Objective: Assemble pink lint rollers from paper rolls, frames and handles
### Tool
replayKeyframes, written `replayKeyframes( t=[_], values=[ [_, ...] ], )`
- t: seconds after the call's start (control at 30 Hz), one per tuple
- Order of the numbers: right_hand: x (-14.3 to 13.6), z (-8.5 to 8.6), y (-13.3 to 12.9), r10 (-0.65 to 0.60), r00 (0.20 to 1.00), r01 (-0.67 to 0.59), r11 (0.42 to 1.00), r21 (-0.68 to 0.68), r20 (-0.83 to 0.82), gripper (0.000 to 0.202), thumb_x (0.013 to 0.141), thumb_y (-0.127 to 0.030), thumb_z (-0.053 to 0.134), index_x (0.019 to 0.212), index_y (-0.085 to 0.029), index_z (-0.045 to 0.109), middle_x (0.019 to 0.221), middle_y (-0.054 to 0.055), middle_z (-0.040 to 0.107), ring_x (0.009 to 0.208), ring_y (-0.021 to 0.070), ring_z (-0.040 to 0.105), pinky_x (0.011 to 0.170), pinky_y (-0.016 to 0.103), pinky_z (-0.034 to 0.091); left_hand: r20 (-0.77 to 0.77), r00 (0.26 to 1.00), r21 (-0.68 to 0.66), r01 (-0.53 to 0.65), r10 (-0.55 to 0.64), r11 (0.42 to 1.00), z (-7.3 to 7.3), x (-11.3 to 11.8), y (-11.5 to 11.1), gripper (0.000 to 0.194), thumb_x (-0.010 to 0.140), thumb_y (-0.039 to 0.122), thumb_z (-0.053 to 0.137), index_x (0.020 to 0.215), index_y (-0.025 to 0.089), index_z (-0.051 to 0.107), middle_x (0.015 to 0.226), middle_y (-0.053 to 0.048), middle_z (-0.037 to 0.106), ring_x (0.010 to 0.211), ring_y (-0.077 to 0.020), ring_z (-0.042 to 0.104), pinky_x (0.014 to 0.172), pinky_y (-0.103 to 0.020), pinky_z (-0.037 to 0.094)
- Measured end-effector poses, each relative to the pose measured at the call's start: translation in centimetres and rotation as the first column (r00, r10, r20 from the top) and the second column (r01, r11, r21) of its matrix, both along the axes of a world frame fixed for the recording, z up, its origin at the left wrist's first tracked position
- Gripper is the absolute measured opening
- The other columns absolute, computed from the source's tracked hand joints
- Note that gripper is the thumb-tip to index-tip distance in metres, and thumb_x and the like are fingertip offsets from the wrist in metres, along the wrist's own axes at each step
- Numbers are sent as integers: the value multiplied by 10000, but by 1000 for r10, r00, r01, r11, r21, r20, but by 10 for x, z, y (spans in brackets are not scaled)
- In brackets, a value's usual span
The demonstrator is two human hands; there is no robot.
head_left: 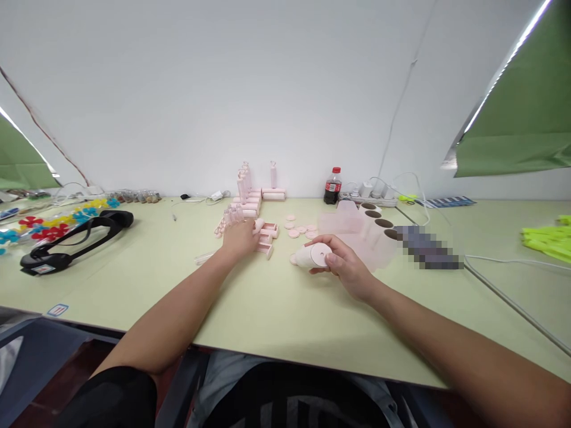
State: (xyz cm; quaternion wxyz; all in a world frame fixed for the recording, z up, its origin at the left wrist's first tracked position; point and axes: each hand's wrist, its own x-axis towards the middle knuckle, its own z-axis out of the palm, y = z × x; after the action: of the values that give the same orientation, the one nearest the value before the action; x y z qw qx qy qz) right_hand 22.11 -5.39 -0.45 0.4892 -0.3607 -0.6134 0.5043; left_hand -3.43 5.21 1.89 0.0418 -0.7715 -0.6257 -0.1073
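My right hand [345, 267] is wrapped round a pale pink bottle-shaped piece [307, 257], which lies tilted with its round white end toward me. My left hand [241, 239] reaches among pink parts left of the middle; its fingertips touch a small pink piece [259, 224], and whether it grips it is hidden. Open pink half-shells [264, 246] lie just right of that hand, and clear tubes [232, 213] stand behind it. Between the hands, farther back, are several flat pink discs [301, 229]. Assembled pink tubes [273, 176] stand near the wall.
Translucent pink sheets [341, 219] and dark round discs [383, 223] lie at the right, beside a blurred dark object [430, 249]. A cola bottle [332, 186] and power strip [370, 201] are by the wall. A black headset [75, 241] lies left; a cable [513, 300] crosses the right side.
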Motion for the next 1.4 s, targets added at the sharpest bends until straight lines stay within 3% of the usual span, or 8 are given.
replayKeyframes(
  t=[0.17, 0.37, 0.57, 0.73, 1.03, 1.2, 1.4],
  values=[
    [0, -2, 1, 8, 1000, -8, 1000, 19, 6, 537, 777, -658, 679, 1100, -249, 553, 1123, 80, 608, 1031, 271, 624, 789, 424, 584, 63, 996, -84, -64, 70, 994, 0, 0, 1, 324, 919, 375, 457, 1165, 208, 586, 1116, -101, 716, 1030, -302, 659, 820, -375, 489],
    [0, -2, 1, 13, 1000, -13, 999, 36, 1, 505, 784, -642, 684, 1081, -250, 570, 1109, 72, 609, 1010, 251, 630, 778, 405, 588, 165, 983, -56, -75, 83, 996, 2, 1, 0, 310, 932, 437, 422, 1115, 253, 592, 1049, -67, 718, 921, -284, 669, 733, -365, 482],
    [0, -1, 0, 13, 1000, -13, 1000, 24, 20, 532, 778, -653, 680, 1094, -241, 566, 1137, 85, 611, 994, 241, 621, 781, 403, 585, 257, 966, 28, -40, 31, 999, 9, 3, -8, 284, 888, 362, 487, 1133, 254, 582, 950, -44, 728, 861, -262, 668, 655, -326, 439],
    [1, -2, 1, 13, 1000, -13, 1000, 24, 20, 530, 780, -649, 680, 1093, -237, 568, 1138, 85, 597, 988, 238, 615, 787, 408, 585, 363, 927, 117, 55, -95, 992, 12, 10, -18, 345, 888, 343, 491, 1215, 272, 573, 962, -16, 737, 813, -236, 671, 627, -311, 420],
    [0, 0, 1, 31, 999, -31, 999, 16, 41, 544, 769, -652, 689, 1091, -228, 578, 1088, 75, 588, 944, 227, 604, 779, 399, 563, 476, 847, 114, 207, -237, 972, 6, 19, -29, 416, 882, 395, 517, 1257, 230, 588, 997, -29, 746, 803, -210, 680, 678, -310, 469],
    [-1, 0, -1, 62, 991, -67, 997, 39, 119, 544, 778, -642, 691, 1101, -219, 580, 1028, 65, 601, 829, 194, 592, 730, 356, 527, 467, 846, 114, 232, -258, 966, 3, 21, -29, 414, 867, 414, 531, 1228, 224, 607, 1012, -31, 747, 816, -214, 681, 698, -322, 476],
    [-1, -2, -3, 129, 975, -132, 991, 3, 181, 577, 779, -601, 724, 1171, -213, 557, 1003, 65, 627, 858, 206, 613, 757, 348, 505, 478, 848, 102, 206, -230, 973, 3, 20, -27, 380, 868, 400, 523, 1193, 231, 627, 979, -24, 754, 814, -209, 682, 666, -308, 472]
  ],
)
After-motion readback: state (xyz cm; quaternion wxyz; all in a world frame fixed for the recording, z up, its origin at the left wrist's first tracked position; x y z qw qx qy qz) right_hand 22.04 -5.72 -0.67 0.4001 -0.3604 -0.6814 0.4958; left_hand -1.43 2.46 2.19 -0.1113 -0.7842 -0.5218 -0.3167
